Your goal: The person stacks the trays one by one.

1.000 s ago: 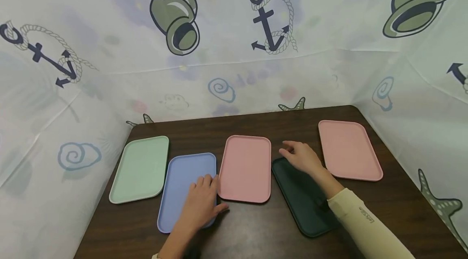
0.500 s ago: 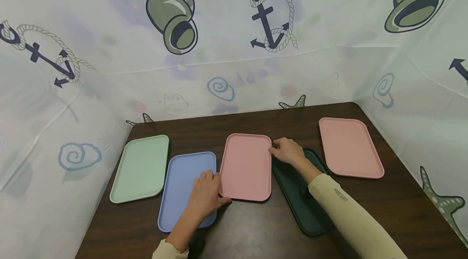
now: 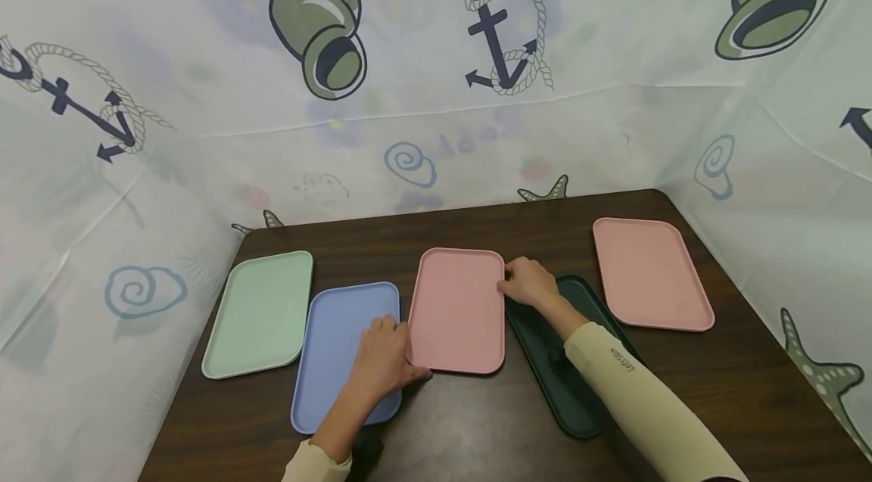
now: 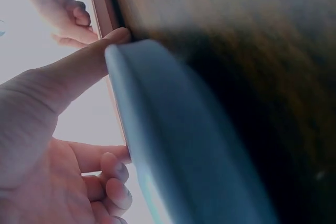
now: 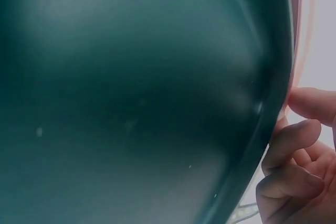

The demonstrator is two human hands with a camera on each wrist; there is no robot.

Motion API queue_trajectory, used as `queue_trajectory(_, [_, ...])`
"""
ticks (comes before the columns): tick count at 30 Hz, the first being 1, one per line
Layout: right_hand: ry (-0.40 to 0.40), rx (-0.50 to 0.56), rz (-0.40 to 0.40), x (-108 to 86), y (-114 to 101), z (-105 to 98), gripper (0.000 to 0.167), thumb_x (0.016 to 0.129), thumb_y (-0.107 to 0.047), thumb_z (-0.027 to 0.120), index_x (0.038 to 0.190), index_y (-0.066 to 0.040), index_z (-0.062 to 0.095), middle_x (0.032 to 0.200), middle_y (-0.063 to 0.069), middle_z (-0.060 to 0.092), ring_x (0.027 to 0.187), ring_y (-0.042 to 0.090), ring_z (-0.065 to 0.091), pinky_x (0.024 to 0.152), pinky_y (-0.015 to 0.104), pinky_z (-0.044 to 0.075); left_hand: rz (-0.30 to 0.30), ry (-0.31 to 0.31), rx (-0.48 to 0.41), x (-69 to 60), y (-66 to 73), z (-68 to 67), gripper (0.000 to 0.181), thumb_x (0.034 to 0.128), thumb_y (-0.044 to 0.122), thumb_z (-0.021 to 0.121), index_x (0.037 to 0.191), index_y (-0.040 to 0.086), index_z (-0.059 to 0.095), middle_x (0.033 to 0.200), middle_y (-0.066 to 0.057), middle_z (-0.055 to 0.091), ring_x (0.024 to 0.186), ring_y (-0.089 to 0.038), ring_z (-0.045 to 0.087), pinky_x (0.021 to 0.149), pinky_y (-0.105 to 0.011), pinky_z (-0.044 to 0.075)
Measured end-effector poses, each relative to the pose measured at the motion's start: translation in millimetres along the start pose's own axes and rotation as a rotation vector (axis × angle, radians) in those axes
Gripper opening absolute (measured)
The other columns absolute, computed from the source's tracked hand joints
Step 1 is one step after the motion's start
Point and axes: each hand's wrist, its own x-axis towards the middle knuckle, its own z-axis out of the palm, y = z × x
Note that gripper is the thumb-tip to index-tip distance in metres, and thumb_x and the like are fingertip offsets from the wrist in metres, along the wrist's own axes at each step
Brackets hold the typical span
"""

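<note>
Since a second ago, the right hand has gone left, from over the far end of the dark green tray to the right edge of the middle pink tray. That tray lies on the surface between both hands, long sides pointing away from the person. Right grip is by the far corner; I cannot tell if it pinches. Left hand has thumb and one finger spread, touching the near left corner.

Head view facing forward-down, 2 wrist views close, (middle pink tray shared)
</note>
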Motion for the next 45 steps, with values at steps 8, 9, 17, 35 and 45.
queue_trajectory(8, [0.001, 0.085, -0.039, -2.8, -4.4, -2.0, 0.032, 0.083, -0.019, 0.066, 0.112, -0.011, 0.074, 0.062, -0.004, 0.061, 0.059, 0.017, 0.055, 0.050, 0.033, 0.039, -0.025, 0.002, -0.055, -12.5, 3.2, -8.2, 0.064, 0.0526, 0.056, 0.090, 0.085, 0.007, 0.064, 0.074, -0.005, 0.045, 0.073, -0.027, 0.045, 0.060, -0.042, 0.039])
queue_trajectory(9, [-0.004, 0.095, -0.043, -2.5, -5.4, -2.9, 0.035, 0.083, -0.019, 0.066, 0.116, -0.009, 0.073, 0.063, -0.004, 0.062, 0.060, 0.016, 0.055, 0.050, 0.032, 0.040, -0.031, 0.001, -0.061, -14.1, 4.2, -10.1, 0.065, 0.0533, 0.056, 0.089, 0.087, 0.007, 0.065, 0.074, -0.004, 0.044, 0.073, -0.027, 0.045, 0.060, -0.041, 0.038])
queue_trajectory(17, [-0.028, 0.142, -0.090, 9.1, -10.8, -4.7, 0.043, 0.089, -0.016, 0.061, 0.129, 0.000, 0.063, 0.069, 0.002, 0.061, 0.061, 0.018, 0.053, 0.054, 0.030, 0.039, -0.058, 0.020, -0.030, -11.4, 6.6, -15.1, 0.067, 0.0554, 0.058, 0.089, 0.089, 0.005, 0.065, 0.073, -0.004, 0.040, 0.069, -0.024, 0.041, 0.060, -0.037, 0.036])
queue_trajectory(35, [-0.073, 0.138, 0.001, 34.0, -17.2, 6.4, 0.048, 0.097, -0.021, 0.050, 0.142, -0.006, 0.052, 0.111, 0.014, 0.067, 0.088, 0.028, 0.057, 0.078, 0.043, 0.047, -0.056, -0.010, -0.018, 12.8, -9.5, 0.0, 0.059, 0.0557, 0.053, 0.090, 0.081, 0.008, 0.060, 0.075, -0.007, 0.044, 0.071, -0.028, 0.045, 0.059, -0.039, 0.037])
queue_trajectory(45, [-0.076, 0.155, 0.006, 35.3, -18.4, 10.8, 0.048, 0.097, -0.022, 0.050, 0.143, -0.007, 0.051, 0.124, 0.016, 0.063, 0.098, 0.031, 0.057, 0.090, 0.050, 0.046, -0.066, -0.043, -0.039, 14.8, -14.5, 5.1, 0.056, 0.0590, 0.050, 0.090, 0.083, 0.007, 0.062, 0.076, -0.008, 0.045, 0.073, -0.029, 0.046, 0.061, -0.042, 0.038])
